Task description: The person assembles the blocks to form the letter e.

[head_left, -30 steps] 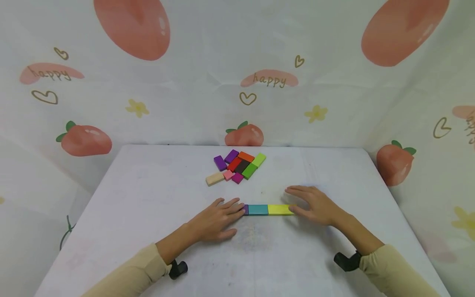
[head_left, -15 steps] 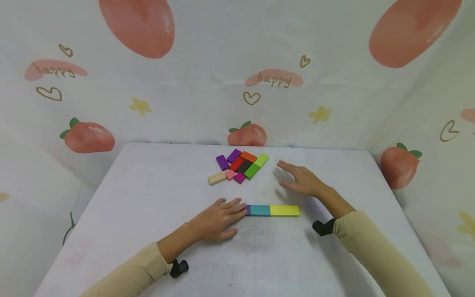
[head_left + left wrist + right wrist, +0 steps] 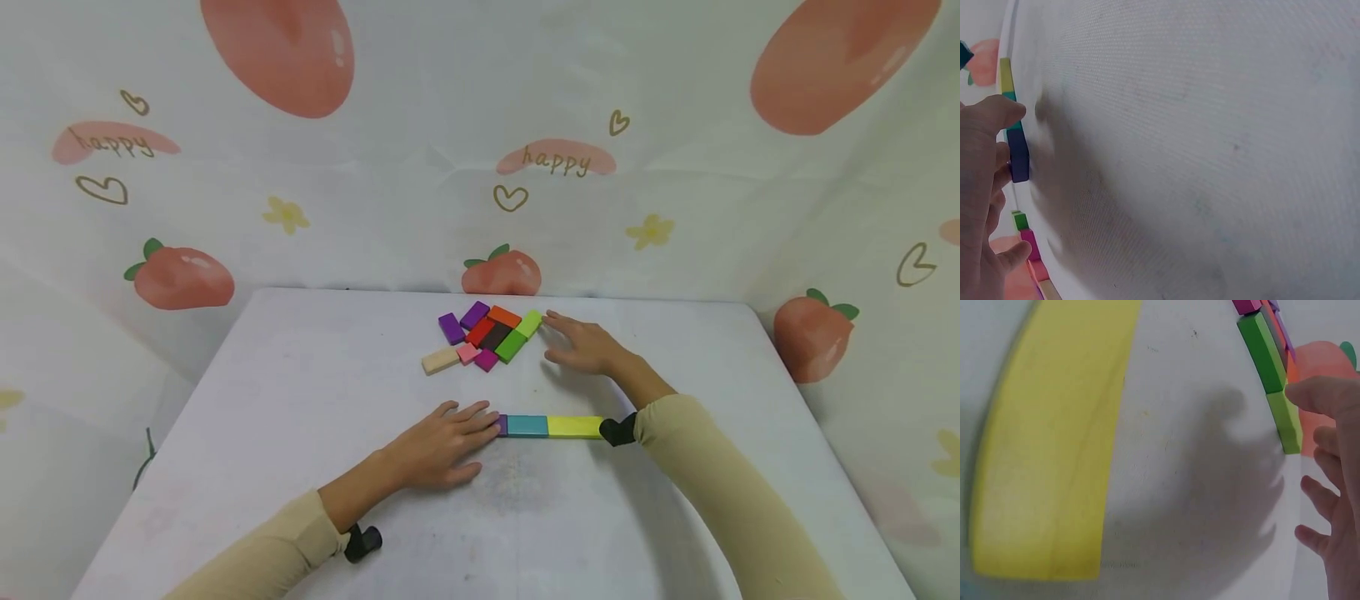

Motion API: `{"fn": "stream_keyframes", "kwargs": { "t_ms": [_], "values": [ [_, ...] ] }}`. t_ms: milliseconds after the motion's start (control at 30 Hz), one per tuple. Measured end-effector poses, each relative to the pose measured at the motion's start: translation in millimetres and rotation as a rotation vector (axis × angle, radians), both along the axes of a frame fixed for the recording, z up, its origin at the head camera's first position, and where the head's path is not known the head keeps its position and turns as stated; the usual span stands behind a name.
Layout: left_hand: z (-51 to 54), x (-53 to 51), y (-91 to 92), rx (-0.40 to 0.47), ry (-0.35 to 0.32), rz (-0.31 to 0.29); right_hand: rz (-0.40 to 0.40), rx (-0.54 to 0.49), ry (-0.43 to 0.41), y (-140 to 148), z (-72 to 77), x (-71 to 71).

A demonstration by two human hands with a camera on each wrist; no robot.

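Observation:
In the head view a row of flat blocks lies across the table: a purple block (image 3: 503, 426), a teal block (image 3: 527, 426) and a yellow block (image 3: 573, 427). My left hand (image 3: 438, 448) rests its extended fingertips on the purple block, covering most of it. Farther back, my right hand (image 3: 588, 346) reaches with spread fingers beside a light green block (image 3: 530, 324), holding nothing. Whether a fingertip touches that block I cannot tell. The yellow block (image 3: 1006, 76) also shows in the left wrist view, beyond my left hand (image 3: 979, 162).
Close to the light green block lie a green block (image 3: 512, 346), a dark brown block (image 3: 496, 337), a red block (image 3: 480, 332), an orange block (image 3: 505, 316) and several others. A plain wooden block (image 3: 440, 360) sits at their left. A patterned cloth (image 3: 390, 167) hangs behind the table.
My right hand has left the end of the yellow block and moved back and left to the light green block. My left hand has stayed on the purple block.

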State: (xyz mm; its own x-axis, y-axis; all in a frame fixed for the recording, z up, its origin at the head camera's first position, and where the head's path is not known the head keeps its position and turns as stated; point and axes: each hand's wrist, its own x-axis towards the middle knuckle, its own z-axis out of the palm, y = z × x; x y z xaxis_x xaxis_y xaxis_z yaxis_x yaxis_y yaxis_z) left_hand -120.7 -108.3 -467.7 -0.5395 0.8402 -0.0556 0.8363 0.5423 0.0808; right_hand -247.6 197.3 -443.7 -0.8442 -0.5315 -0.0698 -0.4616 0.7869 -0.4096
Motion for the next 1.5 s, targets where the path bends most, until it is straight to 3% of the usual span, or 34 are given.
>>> {"fn": "stream_keyframes", "kwargs": {
  "t_ms": [233,567,1100,1300,1500],
  "values": [
    [2.5,2.0,-0.8,-0.006,-0.011,0.005,-0.021,0.045,-0.034,-12.2,-2.1,-6.1],
    [2.2,1.0,-0.6,0.002,0.005,-0.003,0.011,0.148,-0.041,-16.7,-2.2,-9.1],
    [2.4,2.2,-0.6,0.000,0.010,0.001,0.042,0.179,0.110,2.7,1.2,7.4],
    [2.5,2.6,-1.4,0.010,-0.003,0.002,0.087,0.162,0.122,14.6,-1.3,13.1],
    [1.2,2.7,-1.7,0.016,0.006,-0.003,0.081,0.149,0.113,26.0,-3.0,19.1]
  ]
}}
